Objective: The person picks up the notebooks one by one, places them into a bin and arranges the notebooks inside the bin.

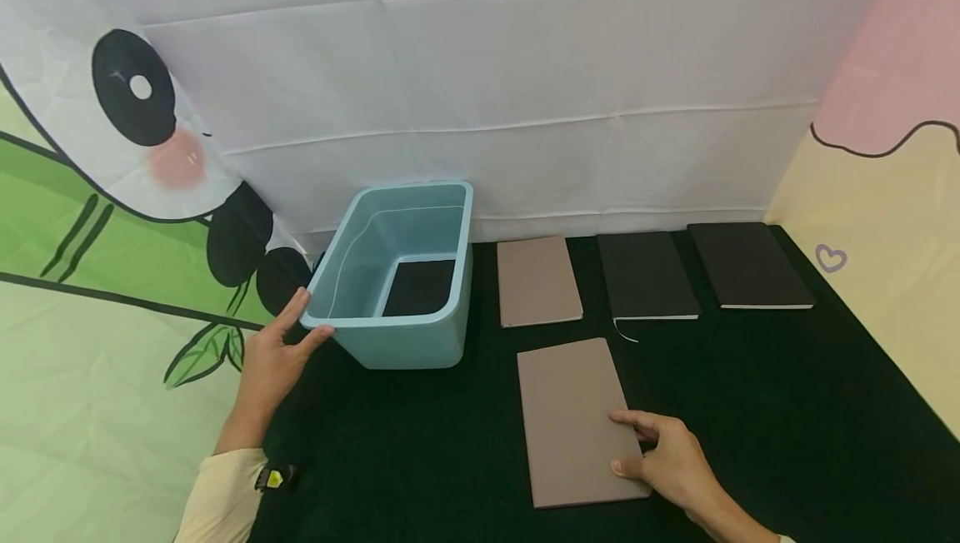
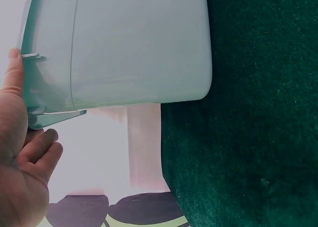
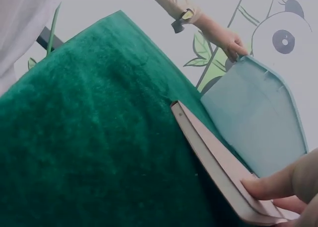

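Note:
A light blue plastic bin stands at the back left with a black notebook lying inside it. At its front left corner my left hand holds the rim, thumb on the front side and fingers along the left side. In the left wrist view the bin's outer wall fills the upper part. My right hand grips the right edge of a pinkish-beige notebook. The right wrist view shows the thumb on the cover of this notebook, its page edges facing the camera.
Along the back of the dark green cloth lie a smaller beige notebook, a black notebook with a ribbon marker, and another black notebook. A white cloth backdrop hangs behind, with printed cartoon sheets on both sides.

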`<control>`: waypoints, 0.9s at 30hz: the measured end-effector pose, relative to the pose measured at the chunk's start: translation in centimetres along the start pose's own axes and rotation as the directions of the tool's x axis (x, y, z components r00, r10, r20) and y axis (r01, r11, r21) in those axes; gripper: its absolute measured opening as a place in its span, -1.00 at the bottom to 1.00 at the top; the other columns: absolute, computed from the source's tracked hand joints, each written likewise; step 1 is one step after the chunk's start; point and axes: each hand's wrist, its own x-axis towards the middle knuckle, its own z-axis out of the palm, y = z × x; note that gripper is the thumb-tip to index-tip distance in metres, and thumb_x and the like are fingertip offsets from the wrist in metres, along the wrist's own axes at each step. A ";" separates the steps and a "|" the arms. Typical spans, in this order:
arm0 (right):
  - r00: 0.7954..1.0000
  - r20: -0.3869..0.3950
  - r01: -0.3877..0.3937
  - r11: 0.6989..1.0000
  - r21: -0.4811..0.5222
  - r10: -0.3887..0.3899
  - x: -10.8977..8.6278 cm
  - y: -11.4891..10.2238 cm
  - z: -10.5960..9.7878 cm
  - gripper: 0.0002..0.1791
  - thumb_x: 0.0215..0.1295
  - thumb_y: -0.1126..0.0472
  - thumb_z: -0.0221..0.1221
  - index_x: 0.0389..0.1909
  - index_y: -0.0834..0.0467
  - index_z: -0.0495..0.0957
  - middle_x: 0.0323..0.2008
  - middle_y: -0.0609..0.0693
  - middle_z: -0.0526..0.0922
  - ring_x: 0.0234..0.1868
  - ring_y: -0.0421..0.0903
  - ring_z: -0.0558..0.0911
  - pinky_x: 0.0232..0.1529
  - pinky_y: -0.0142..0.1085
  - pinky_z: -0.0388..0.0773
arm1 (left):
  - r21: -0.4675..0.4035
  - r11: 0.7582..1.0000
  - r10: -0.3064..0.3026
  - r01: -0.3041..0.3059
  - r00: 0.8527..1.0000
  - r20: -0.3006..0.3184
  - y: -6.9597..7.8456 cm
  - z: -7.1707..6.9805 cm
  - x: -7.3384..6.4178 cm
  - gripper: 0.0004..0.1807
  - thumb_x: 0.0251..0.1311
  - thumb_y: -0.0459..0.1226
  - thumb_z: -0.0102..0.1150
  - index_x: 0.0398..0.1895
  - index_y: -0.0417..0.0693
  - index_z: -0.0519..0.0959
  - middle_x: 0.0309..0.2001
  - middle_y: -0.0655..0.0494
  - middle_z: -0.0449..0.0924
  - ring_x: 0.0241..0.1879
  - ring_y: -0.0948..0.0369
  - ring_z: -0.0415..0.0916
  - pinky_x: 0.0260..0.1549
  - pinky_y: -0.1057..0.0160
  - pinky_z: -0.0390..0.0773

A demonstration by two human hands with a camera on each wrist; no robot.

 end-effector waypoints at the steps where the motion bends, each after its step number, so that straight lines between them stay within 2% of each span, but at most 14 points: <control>1: 1.000 0.009 0.009 1.000 0.021 -0.010 -0.1 0.0 -0.1 -0.36 -0.09 0.36 0.57 0.14 0.14 0.69 0.04 0.14 0.72 -0.05 0.01 0.69 -0.25 -0.19 0.69 | 0.001 1.000 -0.002 0.002 1.000 0.002 0.0 0.0 0.0 -0.18 0.33 0.05 0.30 0.59 0.27 0.18 0.56 0.04 0.15 0.45 -0.29 0.21 0.25 -0.46 0.28; 4: 0.997 0.062 0.041 0.992 0.121 -0.049 -0.2 0.0 -0.7 -0.38 -0.06 0.37 0.56 0.13 0.23 0.66 0.16 0.34 0.63 -0.08 0.04 0.75 -0.24 -0.18 0.74 | 0.000 1.000 -0.005 0.005 1.000 0.002 0.0 0.0 0.0 -0.18 0.32 0.05 0.30 0.59 0.28 0.18 0.56 0.04 0.16 0.45 -0.29 0.21 0.25 -0.46 0.28; 7: 0.985 0.153 0.047 0.972 0.232 -0.084 -0.1 0.1 -1.5 -0.36 0.02 0.35 0.53 0.18 0.33 0.59 0.31 0.49 0.43 -0.07 0.07 0.76 -0.20 -0.18 0.76 | 0.003 1.000 -0.004 0.004 1.000 0.001 -0.1 0.0 0.0 -0.18 0.33 0.05 0.30 0.59 0.29 0.18 0.56 0.04 0.16 0.45 -0.28 0.22 0.25 -0.45 0.29; 9: 0.973 0.204 0.055 0.967 0.250 -0.108 0.1 0.1 -2.1 -0.34 0.09 0.29 0.51 0.23 0.34 0.55 0.37 0.49 0.37 0.09 0.19 0.69 -0.09 -0.14 0.74 | 0.003 1.000 0.001 0.000 1.000 -0.002 -0.2 0.0 0.0 -0.18 0.32 0.05 0.31 0.59 0.28 0.19 0.56 0.03 0.16 0.45 -0.28 0.22 0.25 -0.45 0.29; 10: 0.965 0.231 0.061 0.966 0.253 -0.121 0.2 0.1 -2.4 -0.33 0.12 0.25 0.50 0.26 0.34 0.54 0.39 0.48 0.35 0.11 0.20 0.67 -0.07 -0.13 0.74 | 0.003 1.000 0.004 -0.004 1.000 -0.003 -0.2 0.0 0.0 -0.18 0.32 0.05 0.31 0.59 0.28 0.19 0.56 0.03 0.17 0.45 -0.28 0.23 0.24 -0.45 0.30; 14: 0.945 0.282 0.111 0.975 0.190 -0.162 0.5 -0.2 -3.3 -0.35 0.21 0.14 0.46 0.28 0.30 0.55 0.35 0.45 0.43 0.30 0.41 0.49 0.05 -0.03 0.70 | 0.004 1.000 0.007 -0.007 1.000 -0.001 -0.2 0.0 0.1 -0.18 0.32 0.05 0.31 0.59 0.27 0.19 0.56 0.04 0.17 0.46 -0.27 0.22 0.25 -0.44 0.30; 15: 0.942 0.291 0.121 0.977 0.178 -0.170 0.6 -0.3 -3.4 -0.36 0.21 0.12 0.46 0.27 0.30 0.56 0.33 0.44 0.45 0.29 0.42 0.50 0.04 -0.01 0.70 | 0.004 1.000 0.004 -0.004 1.000 0.003 -0.2 0.0 0.1 -0.18 0.32 0.06 0.30 0.59 0.26 0.19 0.56 0.05 0.16 0.46 -0.27 0.21 0.26 -0.44 0.29; 19: 0.934 0.314 0.125 0.979 0.162 -0.171 0.9 -0.7 -3.7 -0.36 0.20 0.10 0.47 0.25 0.31 0.58 0.21 0.41 0.57 0.20 0.31 0.61 -0.04 -0.03 0.73 | 0.007 1.000 -0.013 0.013 1.000 0.018 -0.1 0.0 0.1 -0.16 0.32 0.08 0.29 0.60 0.23 0.17 0.57 0.03 0.14 0.47 -0.28 0.18 0.27 -0.45 0.27; 24: 0.908 0.375 0.084 0.958 0.274 -0.187 1.2 -0.9 -3.9 -0.30 0.19 0.21 0.47 0.30 0.42 0.48 0.12 0.39 0.64 0.01 0.11 0.73 -0.13 -0.11 0.76 | -0.002 1.000 -0.025 0.025 0.999 0.025 0.0 -0.1 0.0 -0.16 0.32 0.09 0.28 0.60 0.25 0.17 0.58 0.04 0.13 0.48 -0.28 0.17 0.27 -0.46 0.25; 27: 0.905 0.379 0.065 0.945 0.321 -0.191 1.2 -1.0 -3.9 -0.28 0.20 0.25 0.45 0.33 0.43 0.44 0.19 0.45 0.57 0.01 0.10 0.74 -0.13 -0.12 0.76 | -0.002 1.000 -0.026 0.026 0.999 0.026 0.1 -0.2 0.1 -0.16 0.32 0.09 0.28 0.60 0.25 0.16 0.57 0.03 0.13 0.48 -0.28 0.17 0.27 -0.46 0.25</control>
